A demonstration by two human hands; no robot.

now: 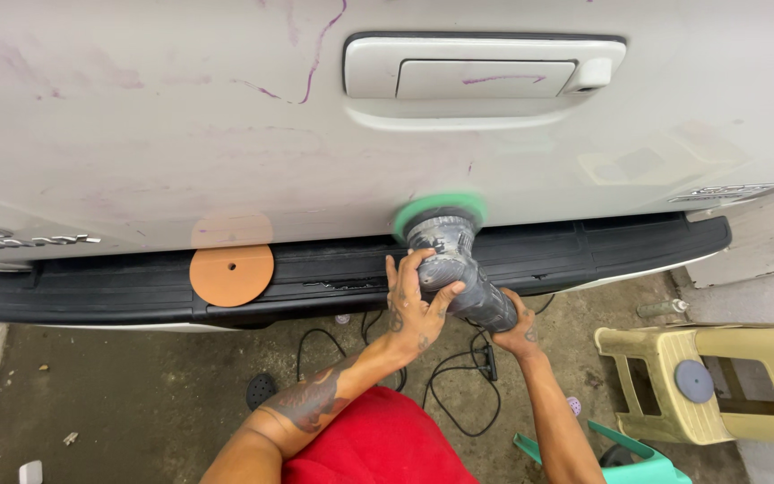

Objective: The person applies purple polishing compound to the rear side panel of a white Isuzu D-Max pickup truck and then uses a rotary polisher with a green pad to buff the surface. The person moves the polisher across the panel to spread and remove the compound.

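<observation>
A dusty grey polishing machine point(455, 260) with a green round pad point(437, 207) presses against the lower edge of a white vehicle tailgate point(181, 134). My left hand point(416, 300) grips the machine's head just behind the pad. My right hand point(520, 330) holds the rear of its body. The pad looks blurred, as if spinning. A black power cord point(459, 385) trails down from the machine onto the concrete floor.
An orange disc point(231, 274) leans on the black rear bumper point(91, 291). A tailgate handle point(485, 79) sits above. A yellowish plastic stool point(745, 385) with a grey disc lies at right, beside a teal plastic piece point(638, 462). A small black disc point(262, 391) lies on the floor.
</observation>
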